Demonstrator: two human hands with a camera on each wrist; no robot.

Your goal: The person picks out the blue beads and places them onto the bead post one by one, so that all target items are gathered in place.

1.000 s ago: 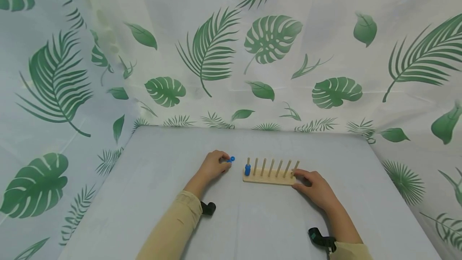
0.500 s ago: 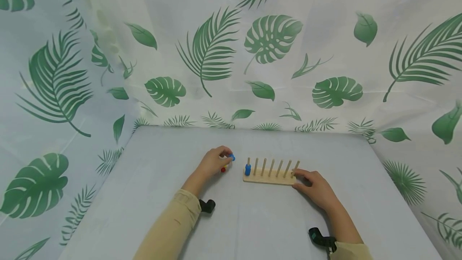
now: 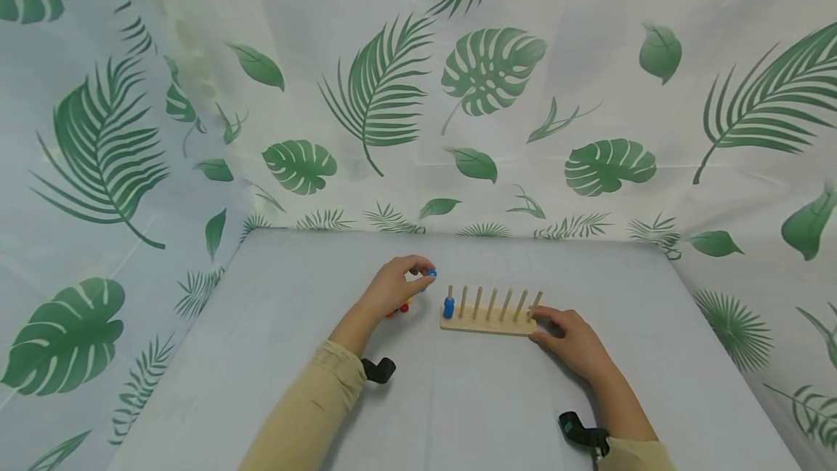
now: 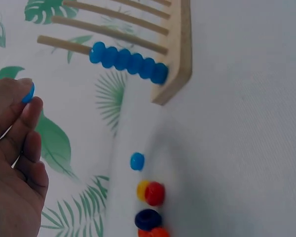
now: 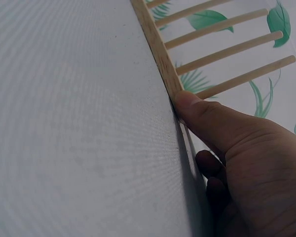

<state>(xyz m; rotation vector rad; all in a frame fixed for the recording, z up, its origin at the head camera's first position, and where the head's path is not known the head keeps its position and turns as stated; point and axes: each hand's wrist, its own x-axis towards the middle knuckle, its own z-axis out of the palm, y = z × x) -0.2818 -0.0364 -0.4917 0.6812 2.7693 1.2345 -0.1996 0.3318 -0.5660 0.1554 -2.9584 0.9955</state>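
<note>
My left hand [image 3: 392, 288] pinches a small blue bead [image 4: 28, 94] between thumb and fingertips, raised above the table and left of the wooden peg board [image 3: 487, 324]. Several blue beads [image 4: 130, 64] are stacked on the board's leftmost peg; its other pegs are bare. At the board's right end, my right hand [image 3: 569, 340] grips the base, with the thumb [image 5: 190, 101] on its near edge, beside the last peg [image 5: 246, 78]. The right hand's other fingers are partly hidden behind the thumb in the right wrist view.
Under and beside my left hand lie loose beads: a blue bead [image 4: 137, 161], a yellow bead [image 4: 142, 190], a red bead [image 4: 156, 193], a dark blue bead [image 4: 148, 219] and orange ones [image 4: 160, 232]. A leaf-patterned curtain [image 3: 405, 202] rises behind the white table [image 3: 484, 398].
My left hand has lifted with the blue bead and moved slightly up and right toward the board, uncovering red and other loose beads below it. My right hand and the board have stayed put.
</note>
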